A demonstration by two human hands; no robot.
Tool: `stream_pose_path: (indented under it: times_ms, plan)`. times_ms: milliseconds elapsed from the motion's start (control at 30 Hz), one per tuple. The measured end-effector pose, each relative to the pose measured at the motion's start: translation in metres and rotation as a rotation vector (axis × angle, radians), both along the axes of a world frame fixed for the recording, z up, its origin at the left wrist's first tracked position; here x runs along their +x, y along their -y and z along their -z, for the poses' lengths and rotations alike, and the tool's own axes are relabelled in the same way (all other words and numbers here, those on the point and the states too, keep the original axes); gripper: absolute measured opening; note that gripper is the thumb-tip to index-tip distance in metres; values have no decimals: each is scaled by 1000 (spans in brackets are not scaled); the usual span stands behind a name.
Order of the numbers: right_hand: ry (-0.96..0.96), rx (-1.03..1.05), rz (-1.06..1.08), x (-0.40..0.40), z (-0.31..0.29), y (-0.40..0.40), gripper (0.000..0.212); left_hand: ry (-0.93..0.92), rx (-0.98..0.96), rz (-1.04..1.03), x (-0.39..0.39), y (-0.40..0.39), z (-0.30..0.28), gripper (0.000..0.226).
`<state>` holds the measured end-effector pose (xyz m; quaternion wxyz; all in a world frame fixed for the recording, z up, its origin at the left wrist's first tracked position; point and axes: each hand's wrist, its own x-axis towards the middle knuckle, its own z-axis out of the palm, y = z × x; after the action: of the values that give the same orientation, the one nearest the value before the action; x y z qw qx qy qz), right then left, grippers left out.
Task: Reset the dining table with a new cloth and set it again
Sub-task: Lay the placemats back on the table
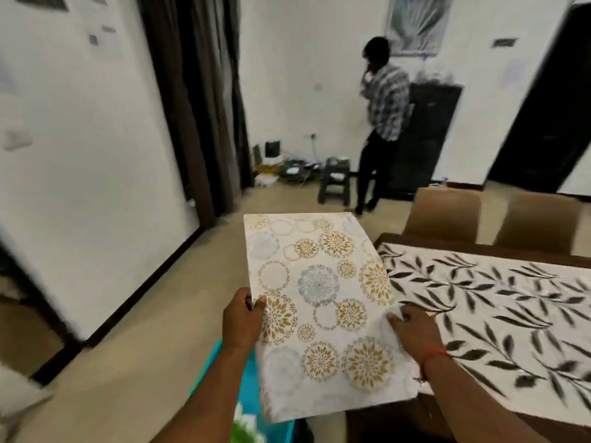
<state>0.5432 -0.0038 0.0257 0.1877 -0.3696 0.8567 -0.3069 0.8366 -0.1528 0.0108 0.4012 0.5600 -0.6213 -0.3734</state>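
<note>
I hold a folded white cloth (316,302) printed with gold and grey floral circles, flat in front of me, over the left end of the table. My left hand (243,321) grips its left edge, thumb on top. My right hand (412,330) pinches its right edge, fingers curled at a fold. To the right lies the dark wooden dining table (425,243), covered by a white cloth with black leaf print (499,308).
Two brown chairs (447,212) stand at the table's far side. A person in a checked shirt (383,123) stands by a dark cabinet (428,135) at the back wall. A small stool (334,180), floor clutter and dark curtains (198,100) lie beyond. A teal object (249,378) sits below my arms.
</note>
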Motion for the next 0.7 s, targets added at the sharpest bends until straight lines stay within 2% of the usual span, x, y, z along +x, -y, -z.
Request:
stream_pose_path:
  times_ms: [33,133,167,267,333,400,467,567,700]
  plan:
    - [-8,-6,20,-16,-7,-9,15,17,-21,30,-23,-2,-12,30]
    - [11,2,127,-85,-18,-61,43,105,-108,203,-119,-29,-29,9]
    - [23,12,131,-99,-19,-72,43,105,-106,247,-141,-37,-27,7]
    - [74,-8,227,-157,-17,-116,43,43,-71,331,-225,-64,-21,27]
    - [102,-58,308,-197,-9,-141,43,16,1,354,-273,-76,-21,26]
    - [111,-79,360,-229,-1,-160,33,30,53,382,-307,-83,-17,17]
    - [139,-100,411,-249,5,-176,26,34,78,418,-332,-89,-12,8]
    - [160,-131,467,-272,16,-190,28,3,191,457,-366,-88,-2,2]
    - [218,-168,544,-287,27,-197,28,-122,369,469,-400,-92,-4,21]
